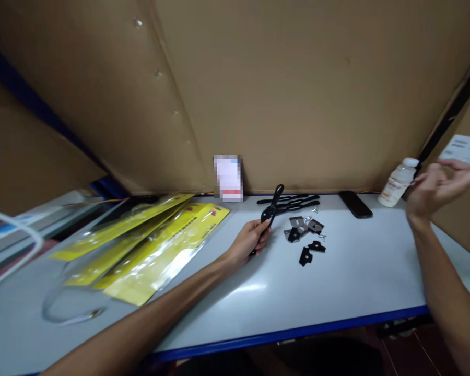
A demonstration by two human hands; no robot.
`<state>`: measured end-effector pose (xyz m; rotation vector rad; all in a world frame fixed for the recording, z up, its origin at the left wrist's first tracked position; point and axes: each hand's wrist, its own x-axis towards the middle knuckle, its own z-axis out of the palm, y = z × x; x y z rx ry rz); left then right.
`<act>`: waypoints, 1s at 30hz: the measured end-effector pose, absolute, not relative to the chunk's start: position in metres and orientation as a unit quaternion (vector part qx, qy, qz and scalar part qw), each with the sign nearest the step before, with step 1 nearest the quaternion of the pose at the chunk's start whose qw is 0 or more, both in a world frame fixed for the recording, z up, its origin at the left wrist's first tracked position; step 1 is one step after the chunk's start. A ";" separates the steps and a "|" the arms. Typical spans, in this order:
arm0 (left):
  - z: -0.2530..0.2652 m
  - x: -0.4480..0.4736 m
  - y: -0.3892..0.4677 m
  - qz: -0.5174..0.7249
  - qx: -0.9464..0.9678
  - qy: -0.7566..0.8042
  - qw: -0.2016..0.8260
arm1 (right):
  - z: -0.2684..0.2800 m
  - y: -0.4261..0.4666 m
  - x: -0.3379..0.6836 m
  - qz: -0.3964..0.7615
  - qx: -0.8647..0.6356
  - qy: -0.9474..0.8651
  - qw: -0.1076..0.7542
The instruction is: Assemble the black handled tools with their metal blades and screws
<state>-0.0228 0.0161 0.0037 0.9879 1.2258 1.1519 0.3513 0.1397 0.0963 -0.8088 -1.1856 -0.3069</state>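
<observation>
My left hand (pixel 251 241) is closed around a black long-handled tool (pixel 277 194), which points up and away over the table. Its upper end is rounded, and a wider part shows just above my fingers. Several similar black handles (pixel 300 202) lie behind it. To the right of my left hand are several small black and grey metal plates (pixel 306 256) with holes, and small silver wing-shaped screws (pixel 321 237). My right hand (pixel 431 190) is raised at the right edge beside a white-capped bottle (pixel 394 185); its fingers are bent, blurred and partly cut off.
Yellow plastic-covered packaging cards (pixel 156 250) spread over the left side. A lit phone (pixel 229 178) leans on the brown back wall; a dark phone (pixel 355 204) lies near the bottle. A cable (pixel 74 319) curls at front left. The grey table (pixel 297 303) has a blue front edge.
</observation>
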 end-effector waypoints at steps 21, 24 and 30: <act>0.003 -0.025 0.017 0.489 0.420 0.524 0.557 | 0.013 0.148 0.255 0.287 -0.344 -0.888 0.103; 0.004 -0.024 0.016 0.488 0.421 0.525 0.556 | 0.014 0.147 0.252 0.264 -0.350 -0.894 0.092; 0.004 -0.024 0.017 0.488 0.424 0.527 0.552 | 0.015 0.143 0.252 0.262 -0.364 -0.888 0.105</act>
